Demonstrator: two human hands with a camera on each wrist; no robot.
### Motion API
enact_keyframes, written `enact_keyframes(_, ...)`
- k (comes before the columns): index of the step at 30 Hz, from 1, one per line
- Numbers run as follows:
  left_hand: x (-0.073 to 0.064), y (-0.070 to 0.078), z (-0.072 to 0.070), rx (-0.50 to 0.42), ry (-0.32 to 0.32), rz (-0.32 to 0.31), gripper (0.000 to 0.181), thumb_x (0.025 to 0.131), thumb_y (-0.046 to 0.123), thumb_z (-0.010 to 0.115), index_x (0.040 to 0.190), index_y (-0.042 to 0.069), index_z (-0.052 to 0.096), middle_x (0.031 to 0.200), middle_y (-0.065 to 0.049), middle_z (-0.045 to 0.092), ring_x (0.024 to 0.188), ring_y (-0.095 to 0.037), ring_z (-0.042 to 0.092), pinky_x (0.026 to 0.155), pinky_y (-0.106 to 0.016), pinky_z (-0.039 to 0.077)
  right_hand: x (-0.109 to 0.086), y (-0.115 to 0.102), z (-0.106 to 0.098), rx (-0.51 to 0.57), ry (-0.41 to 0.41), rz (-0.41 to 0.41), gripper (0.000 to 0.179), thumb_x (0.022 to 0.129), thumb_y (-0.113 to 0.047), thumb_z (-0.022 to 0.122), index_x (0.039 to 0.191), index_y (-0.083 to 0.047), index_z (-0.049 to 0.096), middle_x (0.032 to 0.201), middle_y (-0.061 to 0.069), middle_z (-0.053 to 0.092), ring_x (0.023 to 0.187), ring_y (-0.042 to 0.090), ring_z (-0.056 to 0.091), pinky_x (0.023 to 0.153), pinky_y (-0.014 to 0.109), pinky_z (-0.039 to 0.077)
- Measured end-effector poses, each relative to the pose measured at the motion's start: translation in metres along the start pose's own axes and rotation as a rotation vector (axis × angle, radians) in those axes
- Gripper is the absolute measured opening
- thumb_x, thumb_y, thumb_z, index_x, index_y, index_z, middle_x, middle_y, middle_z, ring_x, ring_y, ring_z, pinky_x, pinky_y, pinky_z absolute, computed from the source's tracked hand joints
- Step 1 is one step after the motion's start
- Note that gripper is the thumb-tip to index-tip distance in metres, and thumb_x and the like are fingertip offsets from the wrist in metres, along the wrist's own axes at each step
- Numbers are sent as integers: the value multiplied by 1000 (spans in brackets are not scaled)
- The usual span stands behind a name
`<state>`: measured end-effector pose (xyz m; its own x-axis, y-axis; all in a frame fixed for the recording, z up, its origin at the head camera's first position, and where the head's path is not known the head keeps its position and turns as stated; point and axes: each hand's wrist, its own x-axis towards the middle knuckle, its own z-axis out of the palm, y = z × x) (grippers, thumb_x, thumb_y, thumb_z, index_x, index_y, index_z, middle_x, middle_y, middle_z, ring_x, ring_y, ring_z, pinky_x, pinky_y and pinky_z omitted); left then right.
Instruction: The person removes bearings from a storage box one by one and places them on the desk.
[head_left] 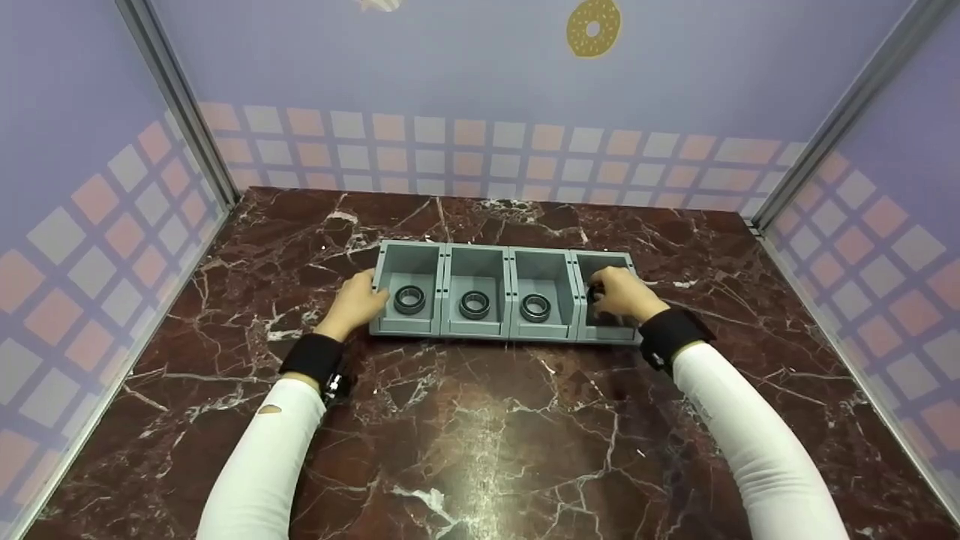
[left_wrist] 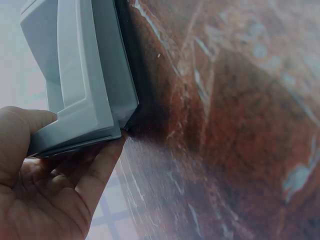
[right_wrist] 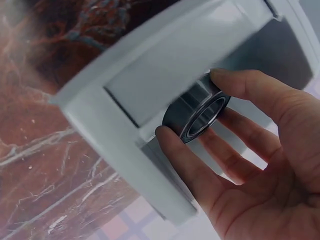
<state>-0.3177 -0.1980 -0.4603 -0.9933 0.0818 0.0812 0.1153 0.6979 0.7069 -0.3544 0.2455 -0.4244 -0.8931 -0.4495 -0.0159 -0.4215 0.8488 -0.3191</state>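
Note:
A row of grey storage bins (head_left: 474, 330) stands on the dark red marble table. One black-rimmed ball bearing lies flat in each of the three bins from the left: a left bearing (head_left: 409, 299), a middle one (head_left: 475, 304) and another bearing (head_left: 535, 307). At the row's left end my left hand (head_left: 361, 301) grips the bin's side wall (left_wrist: 82, 117), thumb over the top edge and fingers on the outside. Inside the rightmost bin (right_wrist: 145, 85), my right hand (head_left: 626, 295) pinches a ball bearing (right_wrist: 197, 110) between thumb and fingers, tilted near the bin's front lip.
Marble tabletop (head_left: 480, 435) extends in front of the bins and to both sides. A lilac back wall (head_left: 480, 75) with pink and white squares rises behind, and similar panels close off the left and right. Grey metal posts (head_left: 180, 97) mark the corners.

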Motion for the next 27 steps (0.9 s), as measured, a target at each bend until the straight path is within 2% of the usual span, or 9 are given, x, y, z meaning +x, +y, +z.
enact_keyframes(7,-1,2,-2,16,1,2,43,95,3,52,133,-17,55,119,-35,66,104,-46,64,93,-57,50,-5,-9,-12,-12,-34,27,40,81,1,74,119,13,68,110,29,70,104,47,66,92,60,51)
enact_keyframes(13,-1,2,-2,10,11,-8,44,94,3,52,134,-16,55,121,-35,66,107,-46,64,95,-57,49,-11,-18,-18,9,-38,16,39,85,2,73,122,13,68,114,30,69,106,46,65,93,60,50)
enact_keyframes(22,-1,0,-1,16,14,-1,43,93,3,53,131,-17,56,121,-36,65,110,-49,63,98,-58,48,-23,-25,-28,13,-39,-3,41,85,2,75,123,13,67,116,29,69,104,46,65,90,59,51)
enact_keyframes(27,-1,0,-1,15,10,6,41,93,3,52,129,-17,57,119,-36,65,106,-48,63,96,-58,48,-29,-24,-33,17,-33,-11,40,84,1,75,122,12,68,113,28,70,99,44,66,86,58,52)
